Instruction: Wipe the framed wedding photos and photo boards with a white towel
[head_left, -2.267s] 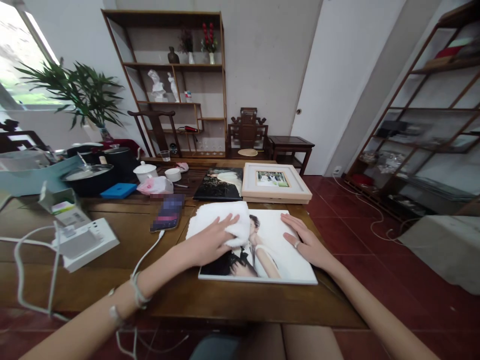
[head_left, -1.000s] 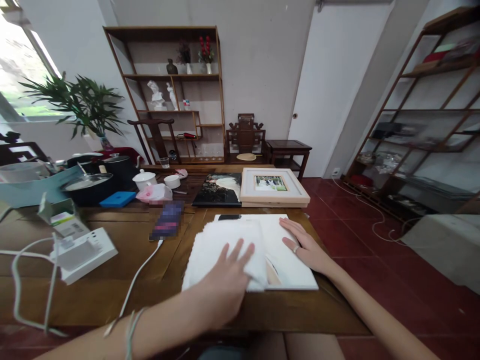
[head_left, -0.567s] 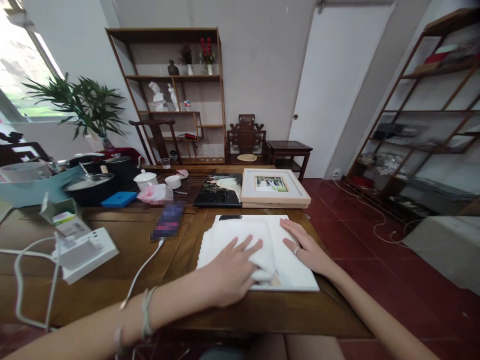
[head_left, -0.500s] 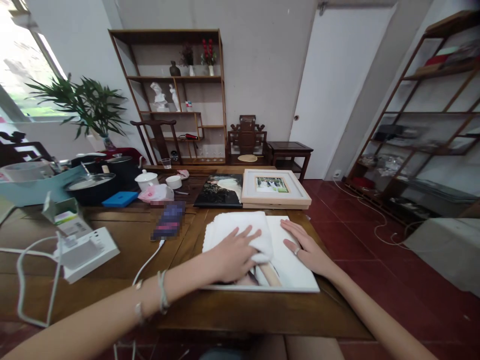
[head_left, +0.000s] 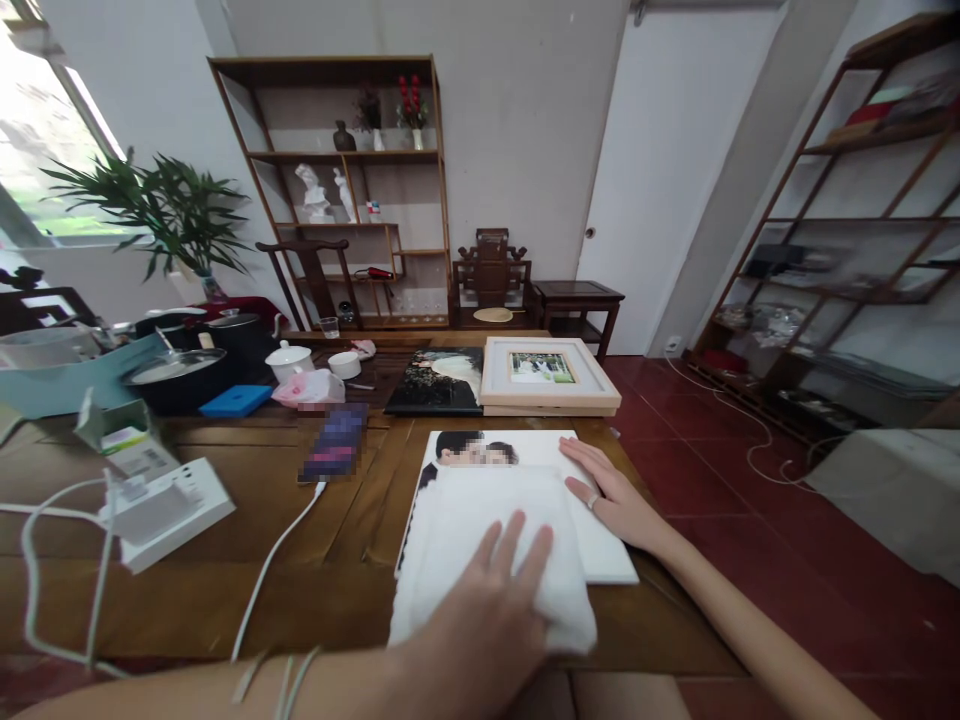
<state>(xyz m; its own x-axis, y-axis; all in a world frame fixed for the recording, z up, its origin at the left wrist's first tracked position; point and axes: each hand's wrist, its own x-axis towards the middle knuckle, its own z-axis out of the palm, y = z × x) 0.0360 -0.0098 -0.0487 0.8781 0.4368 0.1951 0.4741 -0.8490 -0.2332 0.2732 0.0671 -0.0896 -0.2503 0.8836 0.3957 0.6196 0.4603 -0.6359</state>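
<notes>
My left hand (head_left: 491, 590) lies with fingers spread on a folded white cloth (head_left: 442, 530), pressing it flat. The cloth covers the lower left of a white photo panel (head_left: 600, 545) and hangs past its near edge. Above the cloth, the panel's print shows dark hair and part of a dark suit; the rest of the picture is hidden. My right hand (head_left: 611, 500), with a ring on one finger, rests open along the panel's right side.
Behind the panel lie a dark photo panel (head_left: 409, 390) and a light wooden picture frame (head_left: 611, 390). To the left are a phone (head_left: 335, 443) on a white cable (head_left: 274, 565), a white power strip (head_left: 180, 515), a blue box (head_left: 236, 400), a white lidded cup (head_left: 290, 362) and pots (head_left: 180, 375).
My left hand has slid the cloth toward me over the panel's near edge, uncovering the top of the print. My right hand stays in the same spot.
</notes>
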